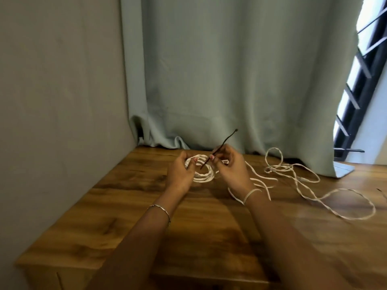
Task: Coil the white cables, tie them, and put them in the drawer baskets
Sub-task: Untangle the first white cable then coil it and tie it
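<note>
Gripping coil (204, 177) in left hand (180, 174), pinching dark tie (222, 146) in right hand (232, 170) beside it — risks spilling loops through a slackened grip.

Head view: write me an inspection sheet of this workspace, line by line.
Surface: wooden table.
Job's things: white coil at the far side; dark tie slants across it; baskets not in view.
Clutter: thin dark strand at the right edge, too small to tell.
Grippers: left hand grips the coil; right hand pinches the tie.
Cables: loose cable sprawls in loops to the right, uncoiled.
Surroundings: grey wall, curtain, barred window.
</note>
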Demonstrator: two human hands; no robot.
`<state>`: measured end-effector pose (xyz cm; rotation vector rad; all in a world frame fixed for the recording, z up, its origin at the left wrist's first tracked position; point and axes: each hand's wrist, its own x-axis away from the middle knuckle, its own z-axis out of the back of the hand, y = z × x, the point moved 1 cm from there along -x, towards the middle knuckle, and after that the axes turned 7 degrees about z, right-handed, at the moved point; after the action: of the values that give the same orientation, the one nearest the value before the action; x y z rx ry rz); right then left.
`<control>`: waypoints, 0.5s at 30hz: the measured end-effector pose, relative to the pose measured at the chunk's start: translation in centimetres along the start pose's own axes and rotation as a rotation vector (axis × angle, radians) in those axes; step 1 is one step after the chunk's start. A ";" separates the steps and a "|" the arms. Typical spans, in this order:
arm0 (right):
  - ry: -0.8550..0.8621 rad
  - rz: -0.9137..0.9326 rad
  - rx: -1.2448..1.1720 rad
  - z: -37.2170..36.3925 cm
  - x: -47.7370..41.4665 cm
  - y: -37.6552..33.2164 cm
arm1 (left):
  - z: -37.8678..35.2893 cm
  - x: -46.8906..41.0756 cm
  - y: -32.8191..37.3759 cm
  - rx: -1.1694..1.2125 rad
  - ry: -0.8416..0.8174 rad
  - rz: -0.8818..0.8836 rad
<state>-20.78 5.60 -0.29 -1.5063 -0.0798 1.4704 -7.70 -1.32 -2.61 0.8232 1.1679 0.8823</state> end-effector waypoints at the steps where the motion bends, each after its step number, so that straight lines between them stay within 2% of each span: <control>1: -0.011 0.018 0.056 -0.6 0.1 0.3 | 0.2 -0.2 -0.3 -0.013 0.007 -0.005; 7: -0.033 0.161 0.375 -1.9 0.7 1.8 | 0.1 -1.0 -1.1 -0.051 0.000 0.019; 15: -0.041 0.217 0.500 -1.8 0.9 3.5 | -1.8 -1.3 -1.4 -0.046 -0.099 -0.063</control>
<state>-21.12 3.35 -3.61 -1.0998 0.4109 1.5481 -9.47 -2.94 -3.68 0.7803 1.0777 0.8050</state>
